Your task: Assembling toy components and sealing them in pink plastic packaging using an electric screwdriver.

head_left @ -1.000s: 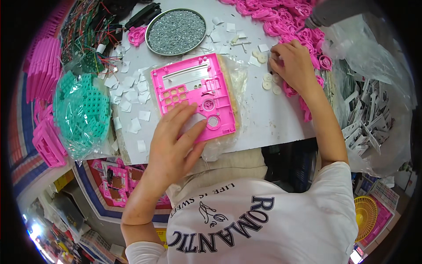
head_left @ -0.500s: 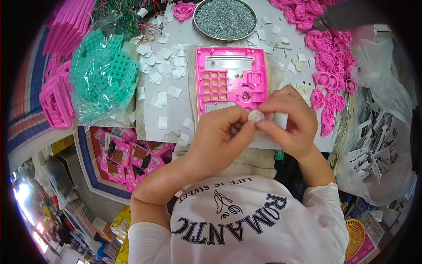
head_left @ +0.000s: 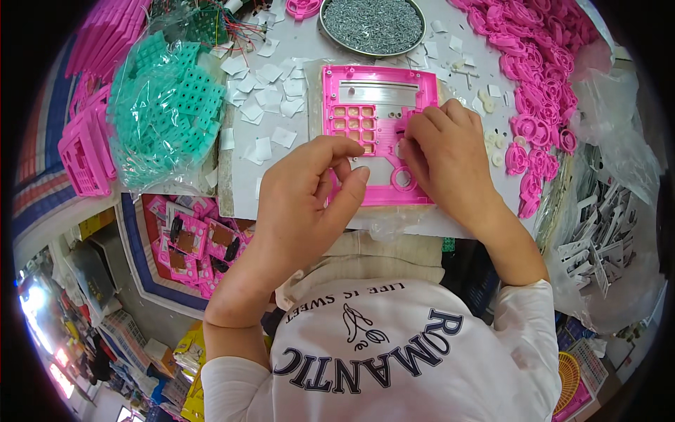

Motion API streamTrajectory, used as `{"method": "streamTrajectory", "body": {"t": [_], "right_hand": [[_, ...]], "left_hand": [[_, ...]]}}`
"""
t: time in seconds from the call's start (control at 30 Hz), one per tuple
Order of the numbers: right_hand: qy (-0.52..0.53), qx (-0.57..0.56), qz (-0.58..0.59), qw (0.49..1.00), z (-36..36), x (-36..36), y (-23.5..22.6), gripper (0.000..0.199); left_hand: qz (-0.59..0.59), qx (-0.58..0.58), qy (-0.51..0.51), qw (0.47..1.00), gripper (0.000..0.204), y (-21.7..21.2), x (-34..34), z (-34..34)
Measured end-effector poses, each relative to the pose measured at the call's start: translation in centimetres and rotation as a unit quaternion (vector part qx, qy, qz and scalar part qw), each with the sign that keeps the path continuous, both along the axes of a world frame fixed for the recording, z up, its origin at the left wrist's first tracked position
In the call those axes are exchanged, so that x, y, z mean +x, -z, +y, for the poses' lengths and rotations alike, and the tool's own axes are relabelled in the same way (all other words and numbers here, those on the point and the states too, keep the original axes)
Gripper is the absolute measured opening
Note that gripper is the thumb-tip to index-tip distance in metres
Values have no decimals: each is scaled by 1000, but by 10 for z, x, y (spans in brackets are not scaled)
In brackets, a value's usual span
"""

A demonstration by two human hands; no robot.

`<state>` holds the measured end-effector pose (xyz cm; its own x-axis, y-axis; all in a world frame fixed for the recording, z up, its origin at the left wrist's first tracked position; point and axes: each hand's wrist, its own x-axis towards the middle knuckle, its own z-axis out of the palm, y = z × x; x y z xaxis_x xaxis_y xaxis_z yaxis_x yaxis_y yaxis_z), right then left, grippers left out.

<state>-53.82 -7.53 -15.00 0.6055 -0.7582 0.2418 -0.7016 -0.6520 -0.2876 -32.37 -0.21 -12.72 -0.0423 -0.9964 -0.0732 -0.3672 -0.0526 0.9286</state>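
In mid-frame, holds right hand (head_left: 450, 158) over right side of pink casing (head_left: 385, 128), grasp unclear. Holds left hand (head_left: 306, 193) empty, fingers parted.

Ctr pnk panel (head_left: 383, 131) — 1 | scrw dish (head_left: 373, 54) — 1 | teal-pad bag (head_left: 144, 184) ×1 | yel bskt (head_left: 568, 382) ×1

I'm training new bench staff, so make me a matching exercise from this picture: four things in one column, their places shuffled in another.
Things:
1. teal parts
2. white parts
3. small metal pieces
4. right hand

Places:
A. in a round dish
B. over the pink panel with square openings
C. in the right-side clear bag
D. in the left-side clear bag

Pairs: 1-D, 2-C, 3-A, 4-B
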Motion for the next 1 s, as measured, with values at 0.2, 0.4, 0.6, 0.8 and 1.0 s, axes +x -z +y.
{"method": "streamTrajectory", "body": {"t": [0.2, 0.4, 0.6, 0.8, 1.0], "right_hand": [[67, 6, -17, 998, 7, 2, 8, 20], [71, 10, -42, 997, 7, 3, 10, 22], [83, -39, -207, 974, -1, -48, -23, 36], [155, -45, -554, 817, -127, -145, -95, 28], [-146, 380, -503, 763, -111, -110, -87, 44]], "left_hand": [[-58, -119, 14, 991, 16, -4, -1, -37], [-318, -208, 6, 925, 26, 10, -9, -153], [-513, -176, 99, 834, 22, 58, -13, -212], [-472, -229, 58, 849, 29, 72, -13, -224], [-245, -260, 77, 931, 18, 14, -23, -141]]}}
